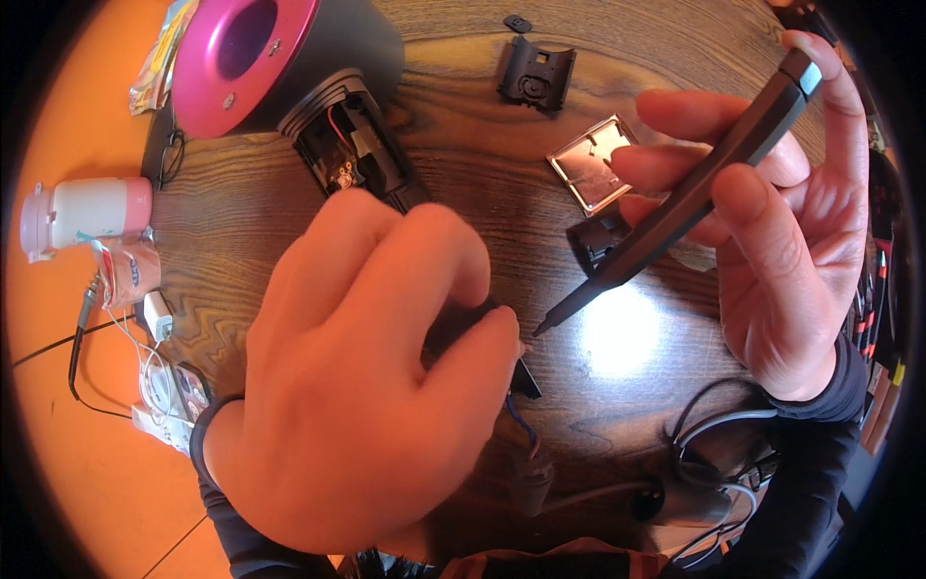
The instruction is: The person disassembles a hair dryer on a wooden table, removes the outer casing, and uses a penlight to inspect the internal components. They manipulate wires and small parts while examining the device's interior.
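Note:
My left hand (357, 386) is wrapped round the opened dark handle of a hair dryer (357, 53), whose head is grey with a pink end ring. A red wire and small parts show inside the open handle (342, 145); its lower end is mostly hidden behind my fingers. My right hand (796, 232) holds a slim dark pen-shaped screwdriver (699, 193) slantwise, with one finger at its top end. The tip points down-left, close to my left thumb; I cannot tell whether it touches anything.
Behind lie a curved black cover (537, 77) and a shiny square tray (590, 164), with a black part (590, 241) nearer. Cables (723, 417) tangle at the near right. On the left are a pink-and-white bottle (101, 207), a packet (130, 270) and a white plug (157, 317).

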`<state>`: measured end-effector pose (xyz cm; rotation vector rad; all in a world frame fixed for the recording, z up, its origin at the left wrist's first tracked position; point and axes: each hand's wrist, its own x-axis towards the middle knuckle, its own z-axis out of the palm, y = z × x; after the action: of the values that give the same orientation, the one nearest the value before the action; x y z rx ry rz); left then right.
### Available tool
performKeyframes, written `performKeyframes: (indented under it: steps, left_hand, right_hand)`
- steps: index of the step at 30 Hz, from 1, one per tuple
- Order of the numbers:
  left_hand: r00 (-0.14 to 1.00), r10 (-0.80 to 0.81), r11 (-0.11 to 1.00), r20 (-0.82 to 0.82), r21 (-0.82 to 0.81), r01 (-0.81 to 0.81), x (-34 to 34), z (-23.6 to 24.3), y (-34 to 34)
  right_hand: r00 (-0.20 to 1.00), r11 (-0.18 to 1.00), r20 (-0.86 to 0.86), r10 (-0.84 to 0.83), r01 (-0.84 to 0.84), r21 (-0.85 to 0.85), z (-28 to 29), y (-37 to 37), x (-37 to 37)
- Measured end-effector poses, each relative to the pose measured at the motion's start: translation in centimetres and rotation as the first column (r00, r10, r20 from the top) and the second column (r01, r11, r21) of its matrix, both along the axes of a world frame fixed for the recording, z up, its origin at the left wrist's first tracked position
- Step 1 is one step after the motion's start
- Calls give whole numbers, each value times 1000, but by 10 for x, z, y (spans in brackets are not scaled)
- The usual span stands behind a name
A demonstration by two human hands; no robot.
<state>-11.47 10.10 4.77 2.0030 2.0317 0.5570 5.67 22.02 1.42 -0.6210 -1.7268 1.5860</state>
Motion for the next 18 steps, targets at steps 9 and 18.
performKeyframes:
  steps: [9, 18]
  left_hand:
    - [969, -212, 942, 128, 290, 168, -13, -15, -17]
    - [783, -166, 888, -600, 254, 383, -25, -37, -34]
  right_hand:
    - [1000, 996, 2, 25, -25, 83, -2, 8, 5]
    - [998, 993, 60, -19, 12, 115, -5, 10, 9]
